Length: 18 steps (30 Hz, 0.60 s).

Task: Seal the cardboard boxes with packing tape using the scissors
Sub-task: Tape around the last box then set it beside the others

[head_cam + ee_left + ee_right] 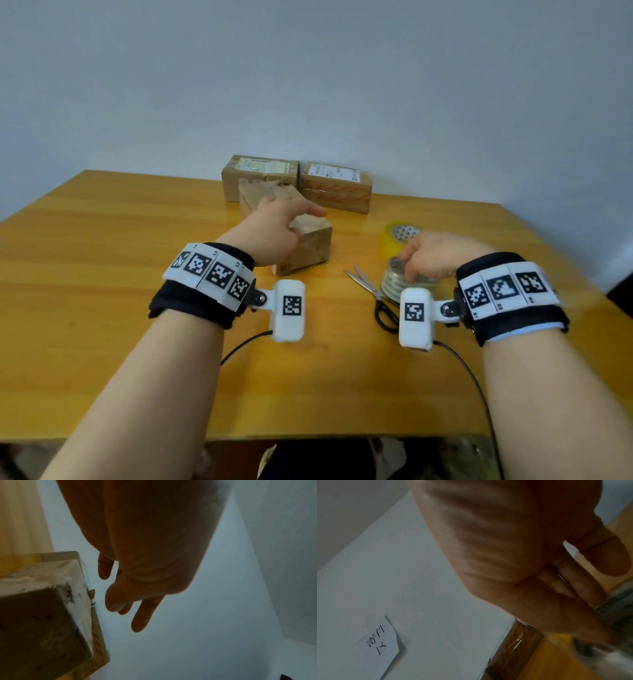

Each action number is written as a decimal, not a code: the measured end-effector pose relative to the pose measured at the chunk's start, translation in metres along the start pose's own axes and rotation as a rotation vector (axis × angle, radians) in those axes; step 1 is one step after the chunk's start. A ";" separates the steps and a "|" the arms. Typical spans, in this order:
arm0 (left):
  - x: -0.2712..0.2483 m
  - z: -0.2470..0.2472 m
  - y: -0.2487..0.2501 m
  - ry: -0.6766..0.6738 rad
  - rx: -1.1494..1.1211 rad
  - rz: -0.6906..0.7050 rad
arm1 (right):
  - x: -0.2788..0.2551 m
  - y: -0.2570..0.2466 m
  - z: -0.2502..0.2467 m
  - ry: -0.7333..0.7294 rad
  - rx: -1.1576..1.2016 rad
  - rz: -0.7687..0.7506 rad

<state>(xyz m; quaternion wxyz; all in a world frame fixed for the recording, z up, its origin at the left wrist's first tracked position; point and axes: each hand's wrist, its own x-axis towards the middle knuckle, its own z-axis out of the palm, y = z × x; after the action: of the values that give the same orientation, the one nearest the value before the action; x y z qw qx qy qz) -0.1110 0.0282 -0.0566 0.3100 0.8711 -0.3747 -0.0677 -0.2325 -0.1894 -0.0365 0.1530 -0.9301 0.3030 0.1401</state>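
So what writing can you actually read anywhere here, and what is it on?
"寄件区": handwritten on the paper note on the wall.
Shipping labels on the two back boxes: too small to read.
Print inside the yellow tape roll: blurred.
Wristband squares: coded patterns only.

Both forearms are bare; each wrist has a black band with white square-code tags and a white camera box with black cable
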 end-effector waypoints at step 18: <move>-0.023 -0.043 0.020 0.042 -0.420 0.060 | -0.040 -0.036 -0.031 -0.022 0.365 -0.416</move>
<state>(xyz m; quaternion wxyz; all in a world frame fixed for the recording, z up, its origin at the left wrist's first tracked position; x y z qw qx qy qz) -0.1244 0.0544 -0.0132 0.4943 0.7772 -0.3715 -0.1167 -0.2363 -0.1523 0.0129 0.3468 -0.9278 0.1241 0.0591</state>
